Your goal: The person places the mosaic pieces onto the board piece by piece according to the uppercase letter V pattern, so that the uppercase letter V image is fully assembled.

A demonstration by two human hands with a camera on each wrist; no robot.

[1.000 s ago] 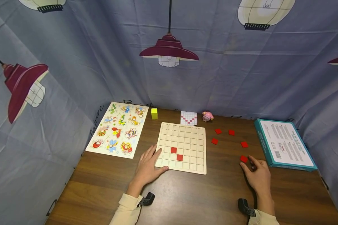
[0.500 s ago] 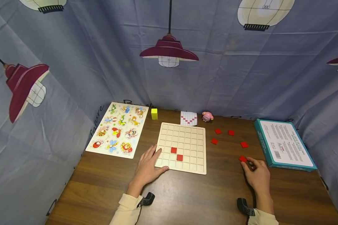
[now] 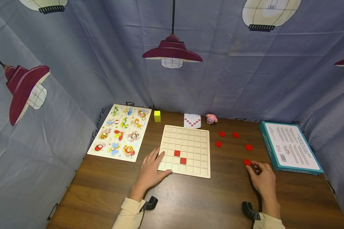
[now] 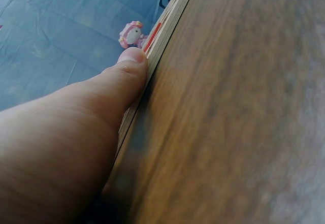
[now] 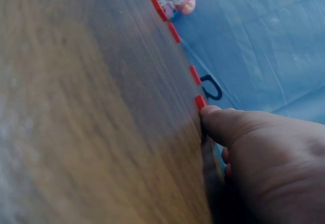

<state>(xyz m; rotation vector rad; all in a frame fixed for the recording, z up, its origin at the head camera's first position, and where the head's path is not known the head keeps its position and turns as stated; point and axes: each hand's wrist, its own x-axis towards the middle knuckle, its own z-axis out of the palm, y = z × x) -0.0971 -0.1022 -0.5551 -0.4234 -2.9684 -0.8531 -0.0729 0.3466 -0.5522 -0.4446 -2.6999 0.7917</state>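
A light wooden grid board (image 3: 197,152) lies on the table, with two red square tiles (image 3: 176,153) set diagonally in its cells. My left hand (image 3: 151,170) rests at the board's front left corner, fingers extended over the left edge. Its thumb (image 4: 133,56) lies against the front edge in the left wrist view. At the right, my right hand (image 3: 262,178) pinches the near corner of a loose red tile (image 3: 247,162) between thumb and index finger. In the right wrist view the thumb tip meets that tile's end (image 5: 200,102); the other fingers are mostly hidden.
Several more loose red tiles (image 3: 248,147) lie beyond the right hand. A teal box (image 3: 292,146) sits at far right. Behind the board are a pattern card (image 3: 192,121), a pink figurine (image 3: 211,119) and a yellow block (image 3: 157,116). An insect puzzle board (image 3: 118,132) lies left.
My right fingers have closed on the near red tile, which has shifted and turned slightly to the left. The left hand and board have stayed put.
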